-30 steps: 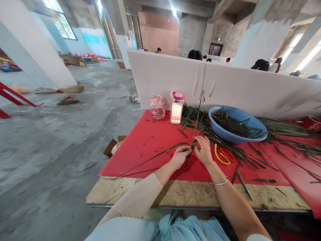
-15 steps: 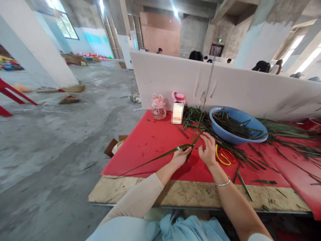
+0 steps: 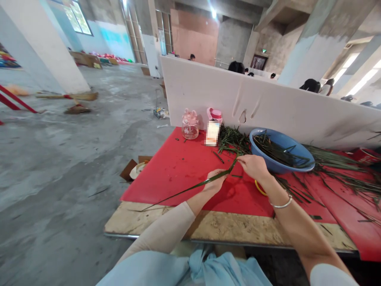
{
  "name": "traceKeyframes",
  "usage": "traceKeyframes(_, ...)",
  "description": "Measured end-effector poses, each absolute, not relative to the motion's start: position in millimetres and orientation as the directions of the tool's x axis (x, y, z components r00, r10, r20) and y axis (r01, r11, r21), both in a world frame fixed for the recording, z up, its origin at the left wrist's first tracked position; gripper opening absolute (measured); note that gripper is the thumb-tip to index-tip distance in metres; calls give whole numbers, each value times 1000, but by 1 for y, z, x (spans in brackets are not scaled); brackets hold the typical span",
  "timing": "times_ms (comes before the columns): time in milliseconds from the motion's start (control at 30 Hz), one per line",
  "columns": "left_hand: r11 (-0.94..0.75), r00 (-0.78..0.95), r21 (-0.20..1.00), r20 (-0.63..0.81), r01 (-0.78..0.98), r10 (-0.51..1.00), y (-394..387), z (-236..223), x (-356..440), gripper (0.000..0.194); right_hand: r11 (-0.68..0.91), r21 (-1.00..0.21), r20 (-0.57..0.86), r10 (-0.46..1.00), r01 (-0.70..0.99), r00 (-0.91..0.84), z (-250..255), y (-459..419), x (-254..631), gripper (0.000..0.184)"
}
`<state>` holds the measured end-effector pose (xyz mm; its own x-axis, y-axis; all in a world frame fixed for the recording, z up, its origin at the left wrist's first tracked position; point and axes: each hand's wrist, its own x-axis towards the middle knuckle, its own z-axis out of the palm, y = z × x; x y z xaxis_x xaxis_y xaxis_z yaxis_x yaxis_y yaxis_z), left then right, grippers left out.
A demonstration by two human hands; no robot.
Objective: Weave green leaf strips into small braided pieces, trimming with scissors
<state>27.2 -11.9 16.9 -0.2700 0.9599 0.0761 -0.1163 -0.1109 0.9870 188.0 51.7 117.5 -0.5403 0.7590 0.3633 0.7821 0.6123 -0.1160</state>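
A grey concrete floor [image 3: 74, 159] spreads across the left side, with a pale pillar [image 3: 44, 43] rising from it. A long white board [image 3: 202, 87] stands upright along the far side of the table [image 3: 226, 224], and the tops of several people's heads show beyond it. A red cover [image 3: 166, 171] lies over most of the table, leaving a bare wooden strip along the near edge.

On the cover, right of the middle, sits a blue bowl [image 3: 284, 168] with dark green leaves inside it. More long leaves [image 3: 336, 160] lie to its right, and a heap of cut leaves [image 3: 232, 140] lies to its left, against the board. A broom [image 3: 79, 96] lies on the floor near the pillar.

A long green leaf [image 3: 190, 186] slants above the near middle of the table, its thin tail reaching down left to the wooden edge. Both hands are at its upper end. The left hand [image 3: 214, 180] is closed around the leaf near a bend, its fingertips partly hidden. The right hand [image 3: 254, 166], just beside the bowl, pinches the leaf's tip, thumb and finger pressed together.

Against the board stand 2 pink items: a clear bottle [image 3: 190, 129] with an eared lid, and a lidded cup [image 3: 216, 114], partly covered by a blurred pale rectangle [image 3: 212, 133]. A silver bracelet [image 3: 282, 204] circles the right wrist. Under the right forearm, 1 yellow loop [image 3: 259, 190] shows.
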Motion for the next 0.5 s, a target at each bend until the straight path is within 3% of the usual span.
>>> traceKeyframes(67,-134,-262,989,114,-61,958,-7,12,25,18,525,-466,447,834,713,-322,98,46,175,20)
traceKeyframes(133,-145,-268,988,128,-46,955,0,4,22,19,383,-813,354,923,439,-150,76,40,160,22)
traceKeyframes(167,-145,-279,988,126,-51,952,4,0,20,20,293,-918,274,956,266,-109,65,37,153,24)
traceKeyframes(233,-131,-298,987,99,-89,949,8,-6,18,20,156,-987,159,984,-38,-75,48,33,143,28)
traceKeyframes(300,-106,-300,982,56,-154,952,10,-8,17,19,105,-969,128,988,-221,-90,38,30,140,26)
traceKeyframes(500,-96,-244,939,13,-330,970,10,-2,21,22,36,-952,109,968,-305,-228,33,24,146,24)
